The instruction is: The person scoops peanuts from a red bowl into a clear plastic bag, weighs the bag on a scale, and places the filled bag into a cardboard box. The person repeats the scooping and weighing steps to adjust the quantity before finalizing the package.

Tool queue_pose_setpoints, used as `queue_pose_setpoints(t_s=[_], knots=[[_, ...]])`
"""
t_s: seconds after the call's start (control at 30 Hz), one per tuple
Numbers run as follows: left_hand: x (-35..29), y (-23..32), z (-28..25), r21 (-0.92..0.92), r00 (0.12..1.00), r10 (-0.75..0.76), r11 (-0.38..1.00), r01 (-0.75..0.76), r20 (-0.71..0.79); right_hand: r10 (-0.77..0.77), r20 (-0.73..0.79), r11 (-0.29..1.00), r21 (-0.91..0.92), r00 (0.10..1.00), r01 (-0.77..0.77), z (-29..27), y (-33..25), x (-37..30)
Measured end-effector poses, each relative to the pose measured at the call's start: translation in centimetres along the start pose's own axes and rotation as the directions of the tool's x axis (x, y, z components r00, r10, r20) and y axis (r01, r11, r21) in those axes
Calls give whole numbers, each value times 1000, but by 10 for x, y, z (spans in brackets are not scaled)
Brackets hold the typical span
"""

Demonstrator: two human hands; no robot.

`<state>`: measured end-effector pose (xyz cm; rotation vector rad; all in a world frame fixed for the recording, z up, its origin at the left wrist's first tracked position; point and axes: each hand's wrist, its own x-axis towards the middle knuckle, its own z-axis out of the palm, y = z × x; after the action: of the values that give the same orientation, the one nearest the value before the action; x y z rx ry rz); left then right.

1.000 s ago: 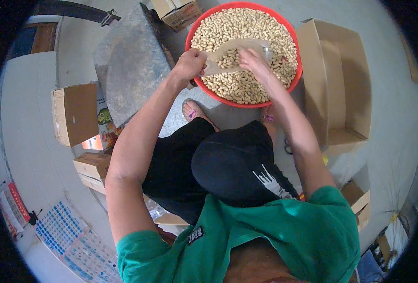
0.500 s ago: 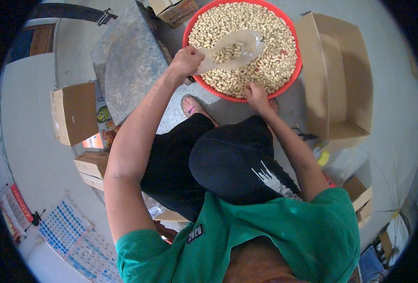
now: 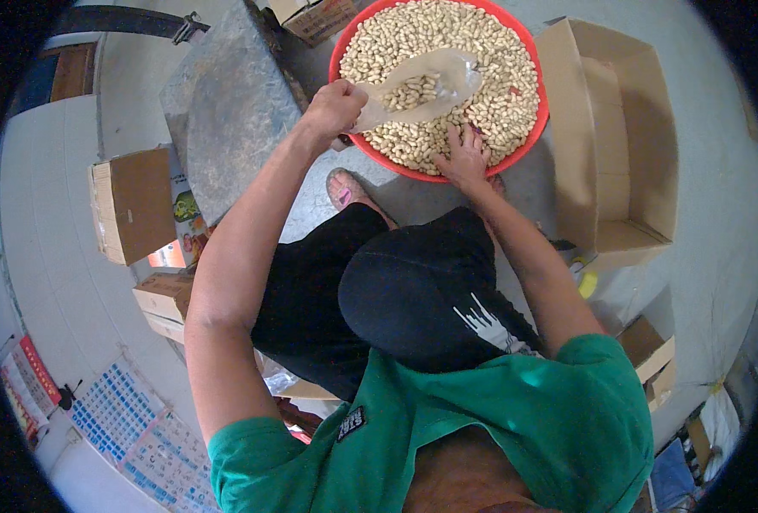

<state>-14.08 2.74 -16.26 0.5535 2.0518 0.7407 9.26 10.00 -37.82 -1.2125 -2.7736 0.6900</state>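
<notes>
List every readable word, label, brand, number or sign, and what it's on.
Nothing quoted; I don't transcribe print. Where it stands:
Dark patch on green shirt: pale lettering, blurred.
Blue-and-white chart, lower left: too small to read.
Red-edged poster, far left: too small, blurred.
Cardboard box above the red basin: dark print, blurred.

The left grip (image 3: 338, 107) held one clear bag (image 3: 447, 103) over one red basin (image 3: 540, 107); the peanuts (image 3: 387, 51), in the bag and under the right grip (image 3: 464, 158), were too many to count. At least five cardboard boxes (image 3: 614, 141) showed: one beyond the left grip, two left of it, two right of the right grip.
</notes>
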Motion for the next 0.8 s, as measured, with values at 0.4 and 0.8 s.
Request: queue_pose_setpoints(t_s=[0.4, 0.8], knots=[[-2, 1, -3, -7, 1000, -31, 999, 31, -2, -148, -32, 983, -111, 988, 144, 11, -11, 14], [0, -1, -4, 9, 999, -40, 999, 40, 2, -45, 105, 996, 80, 993, 36, 2, 4, 45]])
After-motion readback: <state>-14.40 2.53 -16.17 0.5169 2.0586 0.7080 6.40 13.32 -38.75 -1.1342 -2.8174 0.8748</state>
